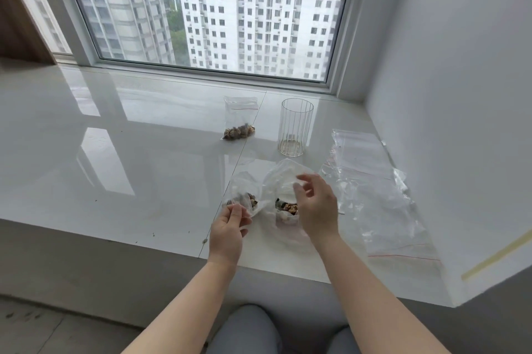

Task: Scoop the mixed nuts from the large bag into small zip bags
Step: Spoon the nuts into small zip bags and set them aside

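- My left hand: fingers pinch the edge of a small zip bag holding a few nuts, near centre of the white sill.
- My right hand: fingers loosely spread, holding nothing, over the large bag of mixed nuts, just right of the small one.
- Filled zip bag: far centre, red seal line.
- Ribbed glass: right of it.
- Spare zip bags: far right.
- No readable writing.

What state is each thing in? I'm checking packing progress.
left hand: pinches small zip bag
small zip bag: open, few nuts inside
right hand: open, over large bag
large bag: open, holds nuts
far bag: lying flat, nuts inside
glass: upright, nearly empty
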